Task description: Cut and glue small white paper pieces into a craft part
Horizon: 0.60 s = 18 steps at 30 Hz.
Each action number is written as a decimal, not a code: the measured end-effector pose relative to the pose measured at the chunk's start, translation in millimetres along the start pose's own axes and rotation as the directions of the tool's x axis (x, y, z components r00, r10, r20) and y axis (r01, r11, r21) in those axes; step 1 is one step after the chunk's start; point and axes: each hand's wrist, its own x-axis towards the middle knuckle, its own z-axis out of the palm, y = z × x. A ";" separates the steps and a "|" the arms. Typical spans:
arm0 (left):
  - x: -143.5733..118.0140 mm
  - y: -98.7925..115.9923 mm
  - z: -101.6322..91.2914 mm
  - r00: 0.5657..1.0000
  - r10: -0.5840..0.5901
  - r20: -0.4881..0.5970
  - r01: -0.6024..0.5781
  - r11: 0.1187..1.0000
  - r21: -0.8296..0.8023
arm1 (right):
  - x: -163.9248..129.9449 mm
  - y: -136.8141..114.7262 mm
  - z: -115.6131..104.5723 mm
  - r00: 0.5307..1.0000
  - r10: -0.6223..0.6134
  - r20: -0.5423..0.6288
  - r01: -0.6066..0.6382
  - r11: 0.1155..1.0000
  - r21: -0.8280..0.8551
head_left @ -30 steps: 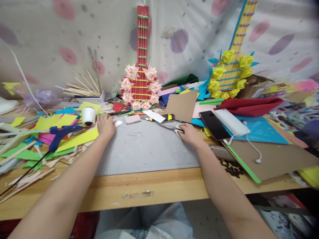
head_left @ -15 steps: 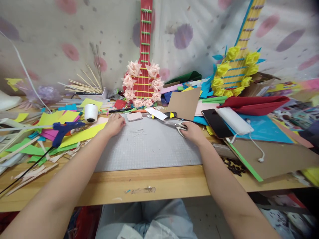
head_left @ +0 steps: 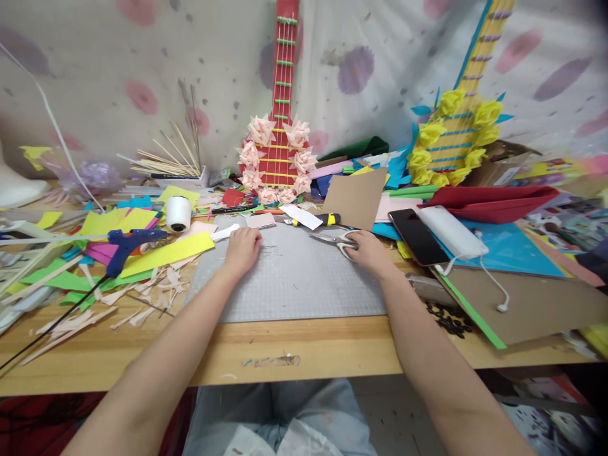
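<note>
"What are the fingers doing?"

"Those of the right hand (head_left: 368,252) grasp the scissors (head_left: 332,239) by the handles, with the blades pointing left over the mat (head_left: 304,288). That grip probably keeps the points away from the wrist."

"And the left hand (head_left: 243,249)?"

"Its fingers curl down at the mat, just beside some thin wires (head_left: 272,251). I cannot tell whether they pinch anything; the hand hides it."

"Why the mat?"

"I'd guess it guards the wooden table (head_left: 332,351) from blades. The scissors are at its far right part, the wires nearer its middle."

"What's just beyond?"

"Small pink cards (head_left: 260,220), and a white paper (head_left: 301,216) lying across a knife (head_left: 329,220), all within easy reach."

"Farther out?"

"A glue gun (head_left: 122,250) rests on scraps at the left, perhaps to leave the mat free. A red guitar (head_left: 274,159) with pink flowers stands behind."
</note>
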 end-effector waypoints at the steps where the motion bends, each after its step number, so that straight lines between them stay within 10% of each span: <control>1: -2.2 5.9 2.6 1.000 0.007 0.000 -0.007 1.000 -0.024 | -0.3 0.2 0.4 1.000 -0.015 -0.007 0.015 1.000 0.003; 18: -26.0 -36.2 -14.5 0.907 -0.351 -0.233 0.352 0.935 -0.039 | -5.6 -7.6 0.8 0.997 0.022 -0.073 -0.018 0.998 0.062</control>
